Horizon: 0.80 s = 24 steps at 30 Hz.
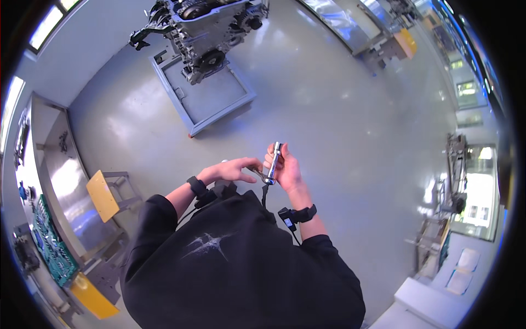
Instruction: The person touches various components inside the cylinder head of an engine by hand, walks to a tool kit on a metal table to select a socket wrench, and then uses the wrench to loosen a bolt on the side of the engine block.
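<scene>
In front of my body, my right hand point(286, 169) is closed around the shiny socket and extension of a chrome ratchet wrench point(272, 171), which stands nearly upright with its socket end away from me. My left hand point(239, 169) reaches in from the left, its fingers curled over the wrench's handle near the ratchet head, thumb apart. The fingers hide part of the handle. Both wrists wear black straps with small devices.
Ahead, an engine point(205, 38) is mounted above a grey wheeled stand point(200, 107). A wooden-seated stool point(104, 196) is at left, beside a metal-topped bench point(71, 181) and a green tool tray point(55, 241). White furniture point(424, 301) stands at the lower right.
</scene>
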{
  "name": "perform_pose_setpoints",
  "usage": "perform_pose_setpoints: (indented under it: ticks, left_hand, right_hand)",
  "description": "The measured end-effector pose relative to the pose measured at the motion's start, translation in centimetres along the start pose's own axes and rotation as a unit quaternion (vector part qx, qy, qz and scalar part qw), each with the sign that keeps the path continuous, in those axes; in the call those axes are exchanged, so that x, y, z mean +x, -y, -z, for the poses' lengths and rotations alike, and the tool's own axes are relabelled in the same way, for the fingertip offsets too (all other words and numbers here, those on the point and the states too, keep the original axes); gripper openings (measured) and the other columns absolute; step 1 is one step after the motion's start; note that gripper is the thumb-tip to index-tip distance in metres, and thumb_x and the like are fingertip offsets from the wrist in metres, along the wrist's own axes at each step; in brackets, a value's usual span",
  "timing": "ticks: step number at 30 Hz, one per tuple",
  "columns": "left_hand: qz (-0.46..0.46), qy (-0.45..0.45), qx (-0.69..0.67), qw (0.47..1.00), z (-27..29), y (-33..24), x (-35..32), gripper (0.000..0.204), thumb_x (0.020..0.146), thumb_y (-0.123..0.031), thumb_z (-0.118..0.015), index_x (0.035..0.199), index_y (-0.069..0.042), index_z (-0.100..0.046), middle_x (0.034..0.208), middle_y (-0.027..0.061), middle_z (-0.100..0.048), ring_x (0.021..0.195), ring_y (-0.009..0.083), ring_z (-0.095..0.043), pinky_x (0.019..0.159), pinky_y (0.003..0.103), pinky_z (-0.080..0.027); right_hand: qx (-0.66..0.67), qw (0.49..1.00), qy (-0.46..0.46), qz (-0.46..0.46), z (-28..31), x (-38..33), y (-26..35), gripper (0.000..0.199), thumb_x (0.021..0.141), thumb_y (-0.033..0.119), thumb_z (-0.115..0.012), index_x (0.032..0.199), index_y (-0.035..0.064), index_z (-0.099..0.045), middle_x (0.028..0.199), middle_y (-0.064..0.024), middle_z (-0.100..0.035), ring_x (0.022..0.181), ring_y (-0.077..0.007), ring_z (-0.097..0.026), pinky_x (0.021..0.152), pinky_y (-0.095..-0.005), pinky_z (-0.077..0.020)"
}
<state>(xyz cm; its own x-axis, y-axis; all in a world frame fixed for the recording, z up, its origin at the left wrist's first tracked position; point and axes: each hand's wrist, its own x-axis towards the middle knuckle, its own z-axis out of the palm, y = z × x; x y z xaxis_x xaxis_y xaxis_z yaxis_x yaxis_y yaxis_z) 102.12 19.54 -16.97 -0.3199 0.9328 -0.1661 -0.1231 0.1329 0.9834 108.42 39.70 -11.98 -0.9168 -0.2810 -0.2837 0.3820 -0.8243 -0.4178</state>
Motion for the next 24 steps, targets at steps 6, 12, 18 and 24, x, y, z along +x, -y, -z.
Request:
perform_pose_setpoints:
  ticks: [6,12,18,24]
  left_hand:
    - [0.187,-0.059,0.324,0.926,7.8,4.8,2.7,0.029,0.085,-0.037,-0.064,0.099,-0.012,-0.067,0.088,0.0085,-0.067,0.088,0.0264,-0.063,0.076,0.043,-0.047]
    - [0.206,-0.188,0.236,0.931,9.8,7.9,-0.1,0.035,0.080,-0.039,-0.066,0.090,-0.006,-0.069,0.080,0.0153,-0.068,0.078,0.0330,-0.065,0.072,0.043,-0.050]
    - [0.365,-0.142,0.335,0.857,12.6,6.2,3.2,0.035,0.075,-0.039,-0.066,0.087,-0.006,-0.072,0.082,0.0173,-0.069,0.082,0.0348,-0.066,0.075,0.045,-0.052]
    - [0.482,-0.268,0.213,0.807,14.8,3.4,6.7,0.038,0.073,-0.038,-0.068,0.086,-0.003,-0.072,0.080,0.0187,-0.069,0.080,0.0342,-0.067,0.075,0.044,-0.053]
  right_hand:
    - [-0.105,0.991,-0.048,-0.062,3.6,10.4,2.5,0.043,0.101,0.046,-0.042,0.095,0.0057,-0.056,0.078,-0.0004,-0.054,0.066,-0.0120,-0.047,0.063,-0.0281,-0.0419]
    - [-0.251,0.942,-0.148,-0.165,12.2,17.1,2.3,0.046,0.103,0.046,-0.038,0.089,0.0076,-0.058,0.076,-0.0029,-0.060,0.071,-0.0159,-0.058,0.072,-0.0289,-0.0470]
    - [-0.153,0.923,-0.195,-0.294,19.9,26.0,0.9,0.040,0.099,0.043,-0.050,0.078,0.0093,-0.054,0.061,-0.0032,-0.051,0.064,-0.0200,-0.057,0.062,-0.0338,-0.0492]
    - [-0.203,0.930,-0.087,-0.294,18.7,32.9,4.0,0.027,0.095,0.036,-0.060,0.095,0.0089,-0.061,0.089,-0.0076,-0.067,0.087,-0.0214,-0.067,0.073,-0.0329,-0.0518]
